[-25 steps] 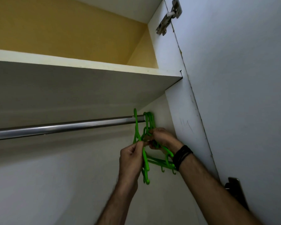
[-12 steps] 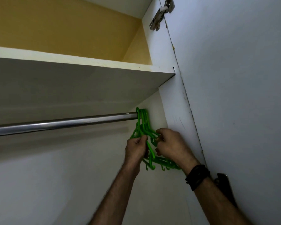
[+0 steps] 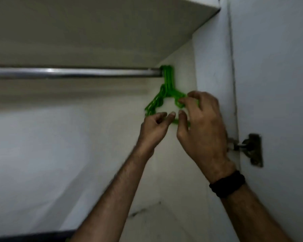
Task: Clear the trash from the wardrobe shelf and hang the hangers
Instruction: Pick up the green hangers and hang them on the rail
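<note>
A bunch of bright green plastic hangers (image 3: 167,88) hangs by its hooks at the right end of the metal rod (image 3: 73,72), close to the wardrobe's side wall. My right hand (image 3: 202,126), a black band on its wrist, has its fingers spread, with the fingertips touching the hangers' right shoulder. My left hand (image 3: 153,127) is loosely curled just below the bunch, at the lower bar. Motion blur hides whether it grips that bar. The hangers' lower right part is hidden behind my hands.
The underside of the white shelf (image 3: 94,28) runs just above the rod. The white side panel (image 3: 212,67) stands right of the hangers, and a metal door hinge (image 3: 254,149) is fixed near my right wrist. The back wall (image 3: 51,145) is bare.
The view has tilted down, so the shelf top is out of sight. The hangers now hang from the rod on their own hooks. My right hand has opened its fingers.
</note>
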Demonstrator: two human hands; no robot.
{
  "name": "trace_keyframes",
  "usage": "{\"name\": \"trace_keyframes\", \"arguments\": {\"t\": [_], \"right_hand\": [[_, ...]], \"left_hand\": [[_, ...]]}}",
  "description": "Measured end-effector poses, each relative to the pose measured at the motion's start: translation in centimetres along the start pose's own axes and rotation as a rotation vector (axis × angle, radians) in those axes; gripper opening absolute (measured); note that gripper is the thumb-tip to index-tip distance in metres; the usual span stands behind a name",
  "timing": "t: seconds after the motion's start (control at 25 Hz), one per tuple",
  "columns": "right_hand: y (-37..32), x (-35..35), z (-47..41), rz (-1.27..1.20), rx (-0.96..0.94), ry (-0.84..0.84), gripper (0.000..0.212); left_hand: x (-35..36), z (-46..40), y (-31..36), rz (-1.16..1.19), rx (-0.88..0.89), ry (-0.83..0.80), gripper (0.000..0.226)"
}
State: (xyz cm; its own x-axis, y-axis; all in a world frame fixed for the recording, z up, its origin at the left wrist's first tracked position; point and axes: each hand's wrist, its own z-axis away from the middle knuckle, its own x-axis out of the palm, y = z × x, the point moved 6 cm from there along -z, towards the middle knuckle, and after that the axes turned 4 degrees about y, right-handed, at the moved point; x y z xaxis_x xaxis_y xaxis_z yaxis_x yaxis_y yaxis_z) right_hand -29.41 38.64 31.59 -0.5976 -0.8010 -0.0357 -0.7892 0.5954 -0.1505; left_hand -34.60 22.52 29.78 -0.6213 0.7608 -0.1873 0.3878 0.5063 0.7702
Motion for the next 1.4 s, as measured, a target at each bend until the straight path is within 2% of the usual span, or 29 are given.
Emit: {"name": "trace_keyframes", "arguments": {"t": [0.08, 0.2, 0.4, 0.48, 0.6, 0.68, 0.84, 0.96, 1.08, 1.2, 1.32, 1.4], "right_hand": [[-0.7, 0.1, 3.1, -0.092, -0.044, 0.068, 0.021], [-1.0, 2.7, 9.1, -0.294, -0.015, -0.08, 0.014], [-0.9, 10.2, 22.1, -0.459, 0.229, -0.6, 0.015], [-1.0, 12.6, 28.0, -0.464, 0.296, -0.869, 0.028], [-1.9, 14.9, 37.0, -0.45, 0.267, -1.37, 0.054], [-2.2, 15.2, 41.3, -0.433, 0.236, -1.553, 0.061], [-2.0, 16.0, 43.3, -0.337, 0.131, -1.422, 0.033], [-2.1, 15.6, 43.1, -0.37, 0.147, -1.351, 0.031], [-2.6, 14.9, 40.6, -0.495, 0.269, -1.197, 0.03], [-1.9, 14.2, 36.5, -0.548, 0.524, -0.993, 0.026], [-1.2, 13.5, 32.5, -0.646, 0.79, -0.935, 0.029], [-1.1, 12.7, 28.8, -0.755, 0.855, -0.92, 0.034]], "left_hand": [[-2.7, 2.7, -2.5, -0.004, -0.066, 0.029, 0.035], [-7.2, 7.4, -7.1, -0.08, -0.173, 0.076, 0.028], [-14.9, 15.4, -15.3, -0.184, -0.357, 0.211, 0.021], [-17.2, 18.7, -18.2, -0.218, -0.438, 0.245, 0.019], [-19.6, 23.2, -21.6, -0.254, -0.548, 0.286, 0.017], [-20.8, 25.4, -22.9, -0.273, -0.578, 0.305, 0.014], [-23.0, 28.3, -24.0, -0.281, -0.606, 0.377, 0.011], [-24.4, 29.6, -23.8, -0.252, -0.55, 0.485, 0.006], [-25.1, 29.6, -23.7, -0.25, -0.486, 0.559, 0.013], [-24.1, 27.7, -22.7, -0.21, -0.416, 0.542, 0.011], [-21.5, 24.9, -21.5, -0.152, -0.362, 0.474, 0.016], [-19.6, 22.7, -20.6, -0.118, -0.323, 0.41, 0.019]]}}
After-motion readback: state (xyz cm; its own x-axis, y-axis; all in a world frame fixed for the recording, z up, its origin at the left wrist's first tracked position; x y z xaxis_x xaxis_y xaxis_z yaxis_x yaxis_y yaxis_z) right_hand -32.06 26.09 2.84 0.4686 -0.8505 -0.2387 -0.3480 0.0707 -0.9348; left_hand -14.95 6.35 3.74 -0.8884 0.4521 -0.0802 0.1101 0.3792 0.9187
